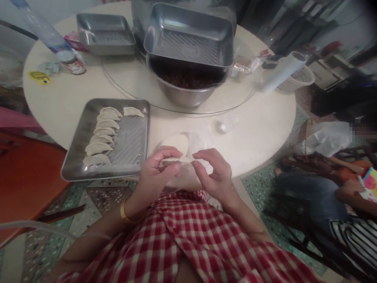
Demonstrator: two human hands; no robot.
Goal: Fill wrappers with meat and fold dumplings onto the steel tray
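Observation:
Between my two hands, just above the table's front edge, is a folded dumpling [172, 160]. My left hand [157, 167] grips it from the left, thumb in front and fingers behind. At its right end, my right hand [216, 171] has thumb and forefinger on the dough edge; the exact contact is small and partly blurred. Behind my hands, a stack of round dumpling wrappers [176, 142] lies by a clear plastic bag [203, 143]. On the left, a metal tray [129, 151] carries a column of several finished dumplings [98, 148] and a single one at its top right.
A metal bowl of dark filling [188, 96] stands on the glass turntable, an empty deep pan [188, 43] resting over it. Farther left are another pan [106, 47] and a bottle [50, 35]. An orange chair [29, 177] is at left; a seated person [318, 192] is at right.

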